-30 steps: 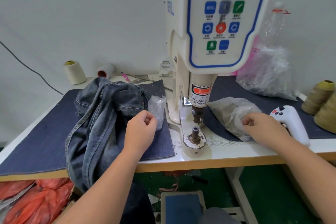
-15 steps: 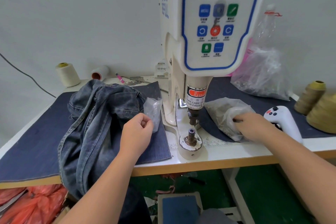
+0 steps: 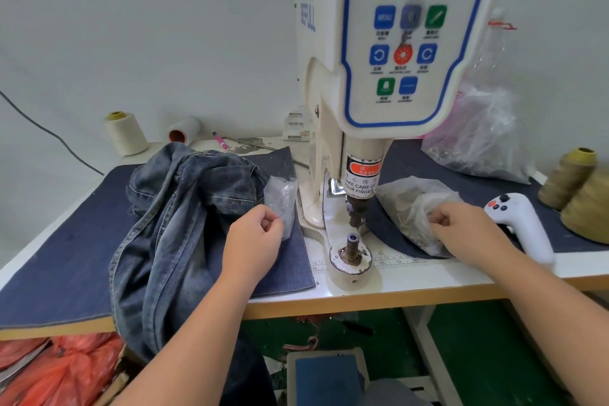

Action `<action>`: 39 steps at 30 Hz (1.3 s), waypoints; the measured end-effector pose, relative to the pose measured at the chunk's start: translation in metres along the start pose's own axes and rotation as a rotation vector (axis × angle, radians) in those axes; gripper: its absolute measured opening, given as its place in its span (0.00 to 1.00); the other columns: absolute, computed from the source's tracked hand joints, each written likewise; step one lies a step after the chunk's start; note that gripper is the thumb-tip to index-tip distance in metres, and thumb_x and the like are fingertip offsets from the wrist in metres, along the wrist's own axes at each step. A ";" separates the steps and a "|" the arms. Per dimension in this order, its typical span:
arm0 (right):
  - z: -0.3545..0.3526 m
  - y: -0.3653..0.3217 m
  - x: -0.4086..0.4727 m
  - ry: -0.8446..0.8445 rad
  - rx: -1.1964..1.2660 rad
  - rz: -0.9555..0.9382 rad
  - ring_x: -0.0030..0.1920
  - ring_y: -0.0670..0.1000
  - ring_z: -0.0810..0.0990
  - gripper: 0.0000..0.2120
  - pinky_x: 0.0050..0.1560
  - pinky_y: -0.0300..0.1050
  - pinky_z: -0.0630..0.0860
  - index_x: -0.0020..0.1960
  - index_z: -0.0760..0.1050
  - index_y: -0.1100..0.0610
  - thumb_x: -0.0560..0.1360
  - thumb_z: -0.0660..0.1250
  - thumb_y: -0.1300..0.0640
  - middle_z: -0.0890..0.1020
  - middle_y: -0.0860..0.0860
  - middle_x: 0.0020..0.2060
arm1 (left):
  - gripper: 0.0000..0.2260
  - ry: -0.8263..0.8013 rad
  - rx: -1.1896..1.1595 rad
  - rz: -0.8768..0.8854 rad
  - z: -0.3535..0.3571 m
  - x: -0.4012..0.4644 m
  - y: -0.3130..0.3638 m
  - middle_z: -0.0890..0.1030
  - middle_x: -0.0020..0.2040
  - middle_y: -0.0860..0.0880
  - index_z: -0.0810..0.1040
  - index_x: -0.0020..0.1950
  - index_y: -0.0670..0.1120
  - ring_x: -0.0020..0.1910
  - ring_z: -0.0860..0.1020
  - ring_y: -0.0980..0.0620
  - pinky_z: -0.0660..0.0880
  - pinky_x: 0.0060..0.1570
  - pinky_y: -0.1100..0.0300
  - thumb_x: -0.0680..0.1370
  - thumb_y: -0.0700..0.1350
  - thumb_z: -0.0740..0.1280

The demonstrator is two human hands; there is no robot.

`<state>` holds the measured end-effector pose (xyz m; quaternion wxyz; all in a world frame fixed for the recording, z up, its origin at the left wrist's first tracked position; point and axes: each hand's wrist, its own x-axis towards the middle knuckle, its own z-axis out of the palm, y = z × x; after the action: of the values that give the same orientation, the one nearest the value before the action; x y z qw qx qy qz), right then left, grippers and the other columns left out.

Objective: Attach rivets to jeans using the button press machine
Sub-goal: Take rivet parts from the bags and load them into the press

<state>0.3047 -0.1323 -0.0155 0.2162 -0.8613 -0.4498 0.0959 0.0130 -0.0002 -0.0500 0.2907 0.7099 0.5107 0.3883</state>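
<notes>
On the button press machine [image 3: 389, 76], a sticker [image 3: 361, 180] above the punch reads "TAKE CARE OF YOUR FINGER"; ruler marks [image 3: 398, 262] beside its base read 18, 19, 20.

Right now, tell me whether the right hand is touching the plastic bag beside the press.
Touching. The head view shows the right hand with curled fingertips dipped into the crumpled plastic bag, film bunched round them.
</notes>
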 end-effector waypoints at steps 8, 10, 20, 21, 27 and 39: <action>-0.005 -0.002 -0.013 0.186 0.304 -0.066 0.35 0.46 0.81 0.07 0.36 0.42 0.73 0.42 0.82 0.49 0.77 0.69 0.59 0.83 0.45 0.34 | 0.07 -0.003 -0.004 0.000 0.000 0.000 0.000 0.77 0.32 0.50 0.77 0.39 0.49 0.33 0.73 0.54 0.72 0.35 0.59 0.78 0.43 0.66; -0.005 -0.008 -0.017 0.197 0.435 -0.091 0.28 0.45 0.78 0.08 0.35 0.45 0.75 0.39 0.82 0.50 0.76 0.71 0.59 0.82 0.46 0.30 | 0.07 -0.005 -0.007 -0.001 0.000 0.000 0.000 0.77 0.32 0.50 0.77 0.39 0.49 0.34 0.73 0.54 0.73 0.36 0.57 0.78 0.43 0.66; 0.008 -0.041 -0.049 0.228 0.743 -0.065 0.24 0.42 0.74 0.09 0.28 0.37 0.74 0.39 0.83 0.54 0.77 0.69 0.59 0.82 0.47 0.28 | 0.07 0.000 0.008 0.004 0.001 0.001 -0.001 0.77 0.32 0.50 0.76 0.39 0.49 0.33 0.73 0.54 0.74 0.36 0.56 0.78 0.43 0.66; 0.014 -0.048 -0.056 0.171 0.831 -0.048 0.25 0.43 0.75 0.09 0.27 0.36 0.74 0.39 0.83 0.54 0.77 0.70 0.58 0.83 0.48 0.30 | 0.07 0.001 0.008 0.004 0.001 0.001 -0.001 0.77 0.32 0.50 0.76 0.39 0.49 0.33 0.73 0.54 0.73 0.36 0.57 0.78 0.43 0.66; 0.034 -0.084 -0.076 -0.194 1.325 0.114 0.24 0.46 0.73 0.10 0.25 0.37 0.72 0.32 0.83 0.53 0.72 0.73 0.58 0.80 0.52 0.28 | 0.07 -0.001 0.012 0.002 0.001 0.001 -0.002 0.78 0.33 0.50 0.76 0.39 0.49 0.33 0.74 0.54 0.73 0.35 0.58 0.78 0.43 0.66; 0.038 -0.091 -0.077 -0.333 1.483 0.131 0.24 0.46 0.73 0.02 0.23 0.38 0.72 0.35 0.83 0.58 0.65 0.72 0.60 0.79 0.54 0.29 | 0.07 -0.003 -0.005 -0.001 -0.001 0.000 -0.001 0.78 0.33 0.49 0.76 0.40 0.48 0.33 0.73 0.54 0.73 0.36 0.58 0.78 0.43 0.65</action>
<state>0.1794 -0.1385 -0.0100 0.6612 -0.4896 -0.2424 0.5141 0.0122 -0.0002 -0.0503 0.2932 0.7095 0.5096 0.3885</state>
